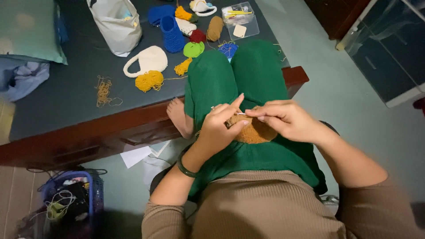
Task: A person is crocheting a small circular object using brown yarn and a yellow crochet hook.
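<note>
My left hand (221, 126) grips a round brown crochet piece (254, 131) that rests on my lap, over green trousers (221, 79). The index finger of that hand sticks up with yarn over it. My right hand (285, 118) pinches a thin metal crochet hook (241, 113) whose tip meets the top edge of the brown piece. A dark green bangle (185, 166) circles my left wrist. My legs stretch out onto the bed ahead, one bare foot (179, 116) at its wooden edge.
On the dark bed (66, 88) lie a white crocheted bag (148, 60), yellow yarn (149, 80), a blue knitted piece (171, 33), a green disc (193, 49), a clear plastic box (241, 20), a white sack (117, 24) and a pillow (28, 28). A blue basket (73, 197) stands on the floor lower left.
</note>
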